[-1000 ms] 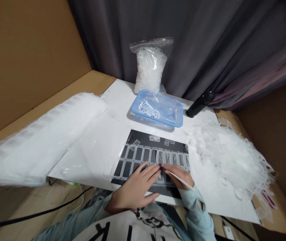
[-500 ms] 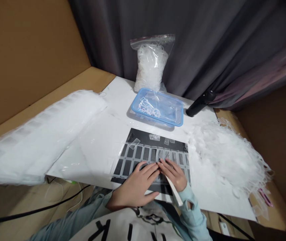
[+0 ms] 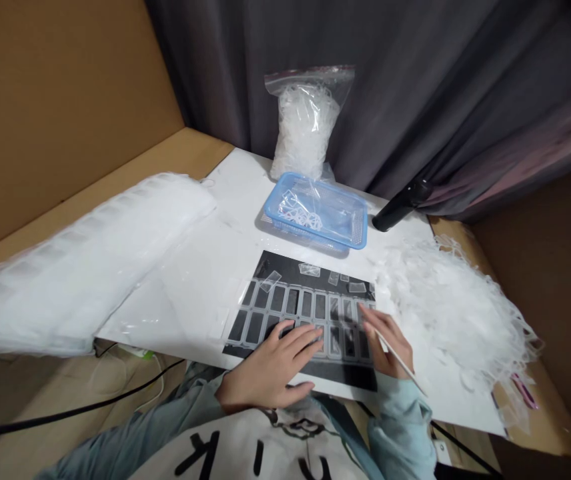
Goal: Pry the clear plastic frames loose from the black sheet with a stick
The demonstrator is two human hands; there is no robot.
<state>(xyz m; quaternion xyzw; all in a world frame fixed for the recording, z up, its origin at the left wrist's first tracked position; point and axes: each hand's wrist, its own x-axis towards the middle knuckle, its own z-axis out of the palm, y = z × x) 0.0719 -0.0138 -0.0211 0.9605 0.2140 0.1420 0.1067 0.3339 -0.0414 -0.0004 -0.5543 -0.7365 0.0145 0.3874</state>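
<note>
A translucent plastic sheet of rectangular frames (image 3: pixel 275 298) lies over a black mat (image 3: pixel 351 377) at the table's front. My left hand (image 3: pixel 278 363) rests flat on the sheet's lower row, its fingers stretched out and holding nothing. At the right end of the sheet, my right hand (image 3: pixel 389 339) is closed around a thin white stick (image 3: pixel 405 368), whose tail points back toward my sleeve. Its fingertips touch or hover just over the frames; I cannot tell which. Small clear rectangular pieces (image 3: pixel 309 270) are scattered along the mat's far edge.
Behind the mat stands a blue basket (image 3: pixel 359 230) with white pieces and clear plastic in it. A zip bag of white loops (image 3: pixel 305 127) and a black cylinder (image 3: pixel 400 205) stand farther back. White plastic scraps (image 3: pixel 460 313) heap at right; stacked sheets (image 3: pixel 80 267) lie at left.
My right hand has moved from beside my left fingertips to the sheet's right end, carrying the stick. My left hand has stayed on the sheet. Another clear piece now shows at the mat's upper right.
</note>
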